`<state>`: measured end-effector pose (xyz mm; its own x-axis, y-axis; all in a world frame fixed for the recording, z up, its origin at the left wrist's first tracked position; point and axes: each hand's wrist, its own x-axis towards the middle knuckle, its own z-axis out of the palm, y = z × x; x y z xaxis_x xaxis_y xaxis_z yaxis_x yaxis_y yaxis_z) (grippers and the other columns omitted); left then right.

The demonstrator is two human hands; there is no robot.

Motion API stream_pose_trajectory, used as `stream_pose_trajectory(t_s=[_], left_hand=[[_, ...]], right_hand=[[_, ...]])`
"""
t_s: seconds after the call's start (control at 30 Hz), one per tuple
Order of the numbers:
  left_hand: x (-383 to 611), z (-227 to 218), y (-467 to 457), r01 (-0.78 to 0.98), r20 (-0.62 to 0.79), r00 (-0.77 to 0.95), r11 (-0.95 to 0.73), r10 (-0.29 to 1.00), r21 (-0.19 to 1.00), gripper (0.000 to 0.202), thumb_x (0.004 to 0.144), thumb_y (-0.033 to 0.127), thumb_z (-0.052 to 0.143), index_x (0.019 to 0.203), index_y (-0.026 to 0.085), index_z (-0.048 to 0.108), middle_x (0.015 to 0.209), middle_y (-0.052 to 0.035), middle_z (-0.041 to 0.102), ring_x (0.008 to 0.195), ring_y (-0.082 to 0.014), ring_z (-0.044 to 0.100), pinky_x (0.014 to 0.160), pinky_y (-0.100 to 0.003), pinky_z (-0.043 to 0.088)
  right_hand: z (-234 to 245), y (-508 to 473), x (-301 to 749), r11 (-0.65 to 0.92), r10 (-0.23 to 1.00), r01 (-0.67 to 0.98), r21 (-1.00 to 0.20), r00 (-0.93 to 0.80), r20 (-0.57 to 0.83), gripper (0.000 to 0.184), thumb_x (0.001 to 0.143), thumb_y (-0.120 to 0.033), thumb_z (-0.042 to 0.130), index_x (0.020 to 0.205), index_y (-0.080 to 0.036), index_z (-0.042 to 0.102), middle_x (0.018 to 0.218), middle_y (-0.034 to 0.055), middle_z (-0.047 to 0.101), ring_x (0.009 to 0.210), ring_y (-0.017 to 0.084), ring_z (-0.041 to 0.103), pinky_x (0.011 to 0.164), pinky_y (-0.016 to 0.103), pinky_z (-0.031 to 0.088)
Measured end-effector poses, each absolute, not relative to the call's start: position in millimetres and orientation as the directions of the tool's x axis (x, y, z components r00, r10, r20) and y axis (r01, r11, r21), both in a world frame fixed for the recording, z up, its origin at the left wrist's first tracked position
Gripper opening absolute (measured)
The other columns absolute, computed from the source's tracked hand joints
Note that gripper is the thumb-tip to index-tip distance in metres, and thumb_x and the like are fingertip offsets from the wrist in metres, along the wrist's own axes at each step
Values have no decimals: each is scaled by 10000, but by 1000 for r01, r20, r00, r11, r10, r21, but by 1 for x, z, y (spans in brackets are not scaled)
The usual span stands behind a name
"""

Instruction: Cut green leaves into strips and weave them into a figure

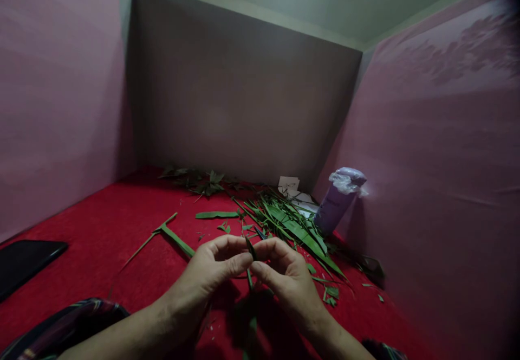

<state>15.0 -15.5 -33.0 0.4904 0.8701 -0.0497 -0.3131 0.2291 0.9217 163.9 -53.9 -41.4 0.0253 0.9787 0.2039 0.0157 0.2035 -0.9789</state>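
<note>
Your left hand [213,273] and right hand [284,276] meet, each grip pinched tight on one leaf strip [251,249]; the leaf pile [292,224] lies just beyond.

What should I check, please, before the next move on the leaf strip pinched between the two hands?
1. Grip on both sides: ok. The left hand and right hand each pinch the leaf strip between thumb and forefinger.
2. Lower end of the strip free: cannot tell. It runs down into shadow between the wrists.
3. More leaves close by: ok. The pile of leaves lies on the red cloth just beyond the right hand.
4. Purple bottle upright: not ok. It stands tilted by the right wall.
5. Phone out of the way: ok. It lies at the far left, apart from both hands.
</note>
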Motion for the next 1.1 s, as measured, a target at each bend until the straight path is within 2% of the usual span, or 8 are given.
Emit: stream_pose_trajectory(t_s=[0.17,0.37,0.53,0.67,0.77,0.87,0.97,1.1], left_hand=[[15,-36,-12,-261,-37,494,188,869,947,231,592,242,756,770,143,646,775,-45,644,748,-174,590,709,-258,442],[13,-34,-10,-244,-19,488,157,872,957,175,623,247,729,738,147,643,712,-16,612,677,-137,554,650,-232,430],[12,-35,-6,-225,-31,474,155,880,962,157,633,249,718,737,158,644,719,-14,620,673,-135,558,646,-232,427],[13,-35,-6,-213,-46,486,169,873,962,142,641,244,703,723,145,643,709,-25,629,645,-137,564,632,-237,433],[14,-32,-10,-209,-69,480,191,875,959,101,654,213,683,682,142,617,631,1,598,558,-102,528,592,-218,418],[14,-29,-15,-234,-125,508,276,852,932,87,666,186,658,687,147,583,604,0,598,549,-104,539,578,-217,410],[11,-28,-15,-279,-197,608,439,769,854,94,692,204,624,746,162,559,696,-51,656,622,-146,596,632,-260,432],[9,-29,-11,-298,-262,650,556,714,776,107,733,256,599,747,154,567,680,-50,643,593,-123,576,592,-233,416]], right_hand=[[-46,-54,166,258,960,180,-949,60,272,191,708,-274,685,833,-162,594,772,14,622,717,159,577,616,254,464],[-44,-55,165,252,964,156,-955,52,262,206,685,-280,711,818,-169,600,762,0,627,675,138,572,594,237,446],[-44,-56,164,250,967,113,-962,12,253,145,762,-277,632,845,-162,600,757,7,630,614,114,558,547,217,432],[-44,-56,165,281,955,215,-935,34,295,144,822,-295,553,815,-160,600,720,10,625,613,125,566,531,216,423],[-45,-56,168,377,893,457,-806,51,447,129,850,-232,505,788,-177,604,702,13,629,631,136,569,567,229,416],[-47,-55,174,451,788,682,-576,0,616,110,840,-166,495,831,-186,604,737,33,642,665,156,575,610,256,423],[-45,-53,180,495,692,785,-373,-97,715,151,845,-129,469,878,-176,609,780,62,661,736,180,594,670,288,437],[-38,-51,188,488,650,840,-236,-169,741,195,861,-121,445,900,-181,625,809,76,671,768,188,595,684,305,455]])
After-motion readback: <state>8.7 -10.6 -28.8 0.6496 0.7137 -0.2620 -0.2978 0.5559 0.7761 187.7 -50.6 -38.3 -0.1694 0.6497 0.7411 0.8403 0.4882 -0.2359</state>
